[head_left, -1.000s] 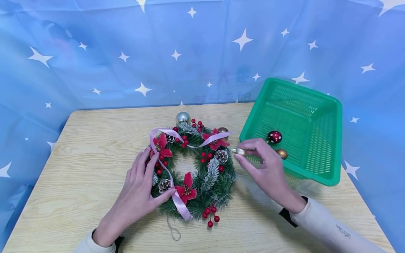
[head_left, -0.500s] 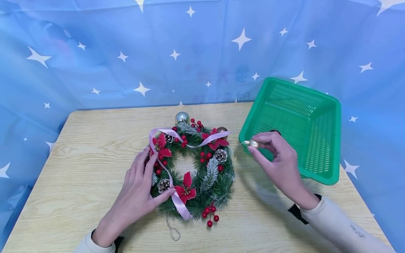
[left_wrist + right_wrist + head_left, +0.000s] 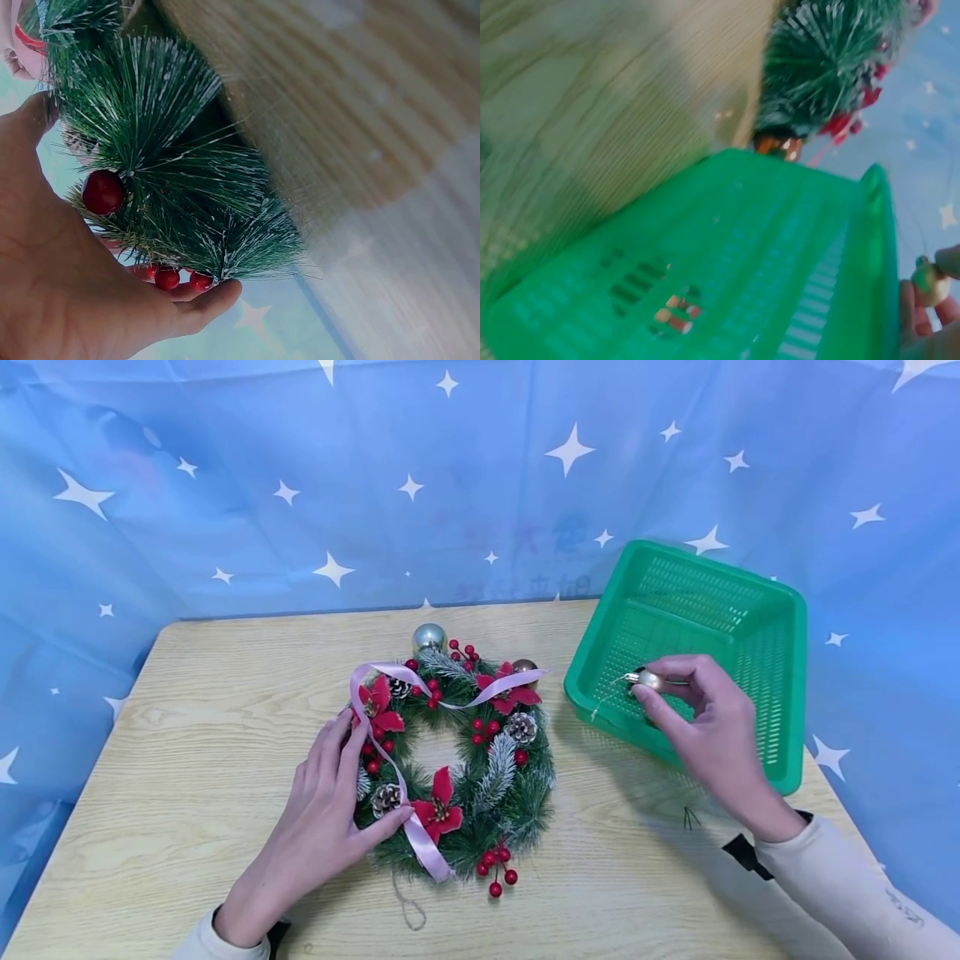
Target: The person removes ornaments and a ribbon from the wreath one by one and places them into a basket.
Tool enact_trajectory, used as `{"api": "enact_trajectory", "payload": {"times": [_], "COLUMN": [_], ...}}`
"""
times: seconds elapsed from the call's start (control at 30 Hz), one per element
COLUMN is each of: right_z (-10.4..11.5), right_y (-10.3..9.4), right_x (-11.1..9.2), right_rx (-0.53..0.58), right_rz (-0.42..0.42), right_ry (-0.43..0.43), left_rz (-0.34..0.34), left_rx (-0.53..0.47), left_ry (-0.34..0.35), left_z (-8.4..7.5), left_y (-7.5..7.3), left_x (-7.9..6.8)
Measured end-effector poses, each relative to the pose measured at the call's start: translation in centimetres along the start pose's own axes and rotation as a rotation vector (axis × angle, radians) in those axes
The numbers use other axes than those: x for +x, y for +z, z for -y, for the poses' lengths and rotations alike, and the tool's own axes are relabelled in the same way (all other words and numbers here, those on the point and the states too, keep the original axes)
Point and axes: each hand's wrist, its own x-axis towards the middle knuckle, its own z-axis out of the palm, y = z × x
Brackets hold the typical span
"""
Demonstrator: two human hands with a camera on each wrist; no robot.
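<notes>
My left hand (image 3: 318, 814) holds the left side of a green Christmas wreath (image 3: 525, 814), its fingers and thumb spread along the outer edge. The left wrist view shows thumb and fingers around the frosted needles (image 3: 165, 165). A pink ribbon (image 3: 427, 852) lies loosely over the wreath, among red poinsettias (image 3: 438, 810), pine cones (image 3: 521, 727) and red berries (image 3: 495, 860). Over the green basket, my right hand (image 3: 712, 727) pinches a small champagne-gold bauble (image 3: 649, 681) between thumb and fingers. Its silver cap points left and a thin thread hangs from it.
The green plastic basket (image 3: 581, 689) stands at the table's right; my right hand hides part of its inside. A silver-blue bauble (image 3: 430, 637) and a brown bauble (image 3: 525, 670) sit at the wreath's far edge. A twine loop (image 3: 411, 910) lies below it. A starry blue cloth (image 3: 480, 485) hangs behind.
My right hand has carried the gold bauble from beside the wreath rightward and up over the basket, covering the baubles seen inside earlier. My left hand has stayed on the wreath.
</notes>
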Motion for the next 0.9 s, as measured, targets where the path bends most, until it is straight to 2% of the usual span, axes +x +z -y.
{"api": "enact_trajectory", "payload": {"times": [0.1, 0.27, 0.47, 0.67, 0.9], "right_z": [-0.9, -2.3, -3.3, -4.0, -4.9], "right_y": [-0.9, -1.8, -2.4, -2.9, -3.8], "right_x": [0.0, 0.3, 0.5, 0.7, 1.0], "right_rx": [-0.038, -0.083, -0.133, -0.166, -0.257], "right_rz": [-0.008, -0.042, -0.03, 0.015, 0.132], "right_ry": [0.036, 0.047, 0.095, 0.163, 0.24], "left_rz": [0.001, 0.002, -0.006, -0.007, -0.001], "left_rx": [-0.002, -0.005, -0.004, 0.0, -0.006], "left_ry": [0.004, 0.002, 0.004, -0.002, -0.004], "left_z": [-0.1, -0.1, 0.0, 0.0, 0.0], "left_y": [0.1, 0.1, 0.0, -0.1, -0.1], "left_x": [0.0, 0.0, 0.1, 0.1, 0.1]}}
